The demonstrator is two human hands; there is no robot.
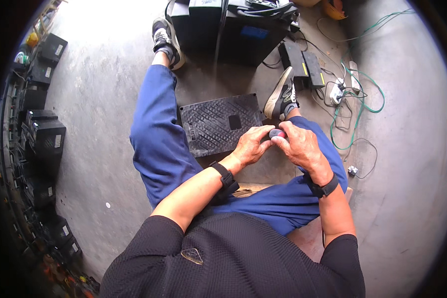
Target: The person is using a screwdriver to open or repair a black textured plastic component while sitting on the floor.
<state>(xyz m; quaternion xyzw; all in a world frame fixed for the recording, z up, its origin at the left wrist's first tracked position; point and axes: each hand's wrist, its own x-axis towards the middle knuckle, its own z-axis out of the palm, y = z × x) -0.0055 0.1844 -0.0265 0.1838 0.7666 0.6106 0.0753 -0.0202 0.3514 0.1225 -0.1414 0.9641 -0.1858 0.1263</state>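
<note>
The person's left hand (253,144) and right hand (301,144) meet, fingers drawn in, around a small dark-and-red object (274,133) — perhaps a tool handle — while the black ribbed panel (217,125) lies to their left, its long axis running roughly crosswise, left hand nearer.

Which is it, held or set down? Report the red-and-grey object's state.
Held: the left hand and right hand meet around the red-and-grey object.

panel (211,134) on floor (104,124), between legs (156,124); power strip (337,91) right, boxes (48,135) left
</note>
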